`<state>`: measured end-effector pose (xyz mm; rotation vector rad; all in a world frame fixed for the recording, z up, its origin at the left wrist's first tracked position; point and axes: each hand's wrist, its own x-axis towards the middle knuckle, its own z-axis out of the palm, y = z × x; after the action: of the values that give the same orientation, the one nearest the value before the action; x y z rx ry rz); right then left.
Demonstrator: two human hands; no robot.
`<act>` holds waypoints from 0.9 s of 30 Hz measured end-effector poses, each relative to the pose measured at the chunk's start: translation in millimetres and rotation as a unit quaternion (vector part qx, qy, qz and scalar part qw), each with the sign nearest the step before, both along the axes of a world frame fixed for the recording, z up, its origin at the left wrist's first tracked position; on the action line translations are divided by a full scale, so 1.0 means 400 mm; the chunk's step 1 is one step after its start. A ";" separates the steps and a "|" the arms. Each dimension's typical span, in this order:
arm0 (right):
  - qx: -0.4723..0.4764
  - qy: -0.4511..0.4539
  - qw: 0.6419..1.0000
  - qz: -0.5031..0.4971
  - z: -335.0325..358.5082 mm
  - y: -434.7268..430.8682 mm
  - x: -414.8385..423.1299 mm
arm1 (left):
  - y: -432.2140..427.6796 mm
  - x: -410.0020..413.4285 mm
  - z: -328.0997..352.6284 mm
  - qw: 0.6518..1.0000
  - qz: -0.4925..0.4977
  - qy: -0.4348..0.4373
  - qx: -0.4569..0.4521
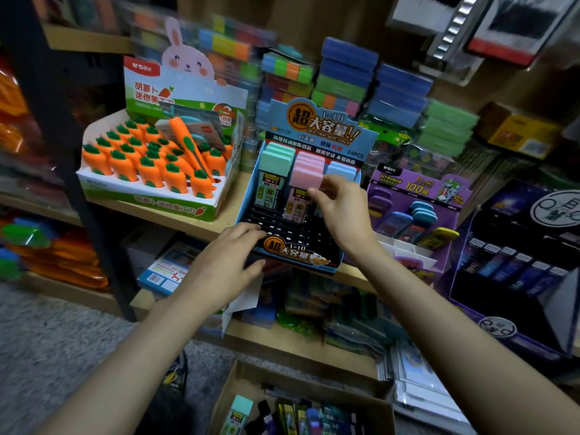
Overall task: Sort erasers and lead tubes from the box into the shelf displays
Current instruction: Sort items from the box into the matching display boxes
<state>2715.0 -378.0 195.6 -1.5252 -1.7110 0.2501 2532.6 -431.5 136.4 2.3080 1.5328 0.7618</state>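
A blue lead-tube display stands on the wooden shelf, with rows of green-capped, pink-capped and blue-capped tubes at its back and a black slotted tray in front. My right hand pinches the front pink-capped lead tube in the middle row. My left hand holds the display's front left corner, fingers on the black tray and thumb under the edge. On the floor below, a cardboard box holds more lead tubes, one with a green cap.
A carrot-shaped item display with a bunny header sits to the left. A purple lead-tube display stands to the right, a dark display box beyond it. Stacks of coloured packs fill the shelf back. A black shelf post stands left.
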 end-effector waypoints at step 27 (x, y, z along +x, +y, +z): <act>-0.467 -0.194 0.862 0.041 -0.673 -0.638 0.307 | -0.394 0.102 -0.641 0.899 -0.034 0.006 -0.436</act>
<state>2837.7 -633.0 -73.6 -2.3067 -2.1082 0.9887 2573.5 -589.2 -120.0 1.6567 1.3793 -0.0092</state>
